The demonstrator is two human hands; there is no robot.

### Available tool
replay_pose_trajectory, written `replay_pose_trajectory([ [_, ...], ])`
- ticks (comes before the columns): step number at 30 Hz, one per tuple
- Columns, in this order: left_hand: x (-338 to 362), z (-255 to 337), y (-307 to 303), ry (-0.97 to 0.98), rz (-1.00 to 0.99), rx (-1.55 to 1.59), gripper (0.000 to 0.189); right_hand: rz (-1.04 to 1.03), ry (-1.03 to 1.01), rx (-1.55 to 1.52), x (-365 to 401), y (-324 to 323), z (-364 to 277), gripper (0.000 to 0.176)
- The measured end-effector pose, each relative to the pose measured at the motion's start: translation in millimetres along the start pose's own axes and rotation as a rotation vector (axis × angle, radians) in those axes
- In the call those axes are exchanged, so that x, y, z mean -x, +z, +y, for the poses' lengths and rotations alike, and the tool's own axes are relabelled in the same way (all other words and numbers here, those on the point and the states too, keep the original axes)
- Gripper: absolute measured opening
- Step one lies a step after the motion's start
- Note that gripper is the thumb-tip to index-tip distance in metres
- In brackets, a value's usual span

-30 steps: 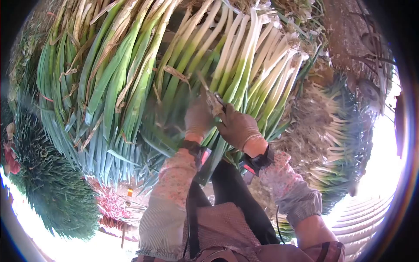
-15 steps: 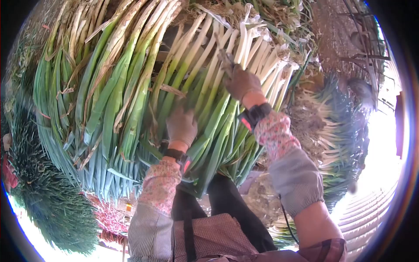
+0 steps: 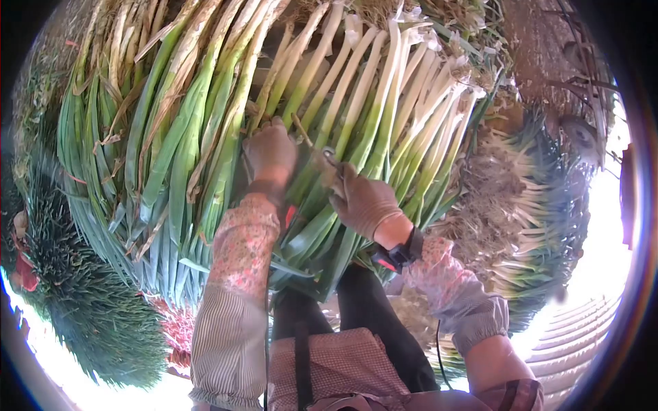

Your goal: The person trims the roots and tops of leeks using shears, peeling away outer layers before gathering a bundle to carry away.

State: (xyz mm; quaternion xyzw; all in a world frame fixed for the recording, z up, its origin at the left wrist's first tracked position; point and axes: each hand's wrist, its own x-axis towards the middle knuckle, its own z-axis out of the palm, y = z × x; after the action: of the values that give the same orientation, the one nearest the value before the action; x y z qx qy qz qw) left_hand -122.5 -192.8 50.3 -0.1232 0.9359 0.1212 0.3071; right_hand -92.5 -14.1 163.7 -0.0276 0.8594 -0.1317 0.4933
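A thick layer of long green onions (image 3: 346,103) lies before me, pale root ends away from me and green leaves toward me. In its middle my left hand (image 3: 271,152), in a brownish glove, is closed around green onion stalks, with the fingertips at the lower pale part. My right hand (image 3: 367,203), gloved as well, is closed around a small hand tool (image 3: 327,161) with a shiny metal part. A thin stick-like piece (image 3: 301,130) extends from it toward my left hand. The tool's exact kind is unclear, as my fingers cover part of it.
More green onions with drier, brownish stalks (image 3: 199,41) lie at the left. A dark green leafy heap (image 3: 96,322) stands lower left. At the right is another pile with matted roots (image 3: 486,185). Metal bars and a wheel (image 3: 581,133) show at the upper right.
My right hand with the tool has come down and left from the pale stalk ends. My left hand has moved up and slightly left and is now closed around stalks.
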Motion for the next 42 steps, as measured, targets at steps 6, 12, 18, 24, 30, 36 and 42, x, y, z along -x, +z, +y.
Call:
replay_pose_trajectory([
  [6,-14.1,-5.6,-5.9,0.077,-0.06,0.062,0.033,0.231,0.059,-0.089,-21.0,-8.6,19.7,0.047],
  [12,14.1,-13.6,-6.8,0.114,-0.187,0.019,0.054,0.202,0.097,-0.057,-27.1,-45.9,25.8,0.044],
  [18,42.1,-15.8,-6.1,0.057,-0.183,0.152,0.062,0.348,0.101,0.071,-84.0,-94.7,34.7,0.044],
  [24,40.7,-25.0,16.2,0.021,-0.119,0.146,0.047,0.127,0.158,-0.047,-45.1,-93.2,16.3,0.049],
  [30,48.8,-52.3,38.8,0.104,-0.016,0.519,0.041,0.225,0.08,-0.032,-33.5,-69.5,25.5,0.045],
  [36,62.0,-5.7,53.4,0.125,0.211,0.634,0.044,0.318,0.2,-0.161,-13.8,-69.9,45.8,0.047],
  [42,63.7,20.5,23.1,0.034,-0.148,0.488,0.063,0.251,0.224,-0.064,-22.4,-74.8,60.8,0.047],
])
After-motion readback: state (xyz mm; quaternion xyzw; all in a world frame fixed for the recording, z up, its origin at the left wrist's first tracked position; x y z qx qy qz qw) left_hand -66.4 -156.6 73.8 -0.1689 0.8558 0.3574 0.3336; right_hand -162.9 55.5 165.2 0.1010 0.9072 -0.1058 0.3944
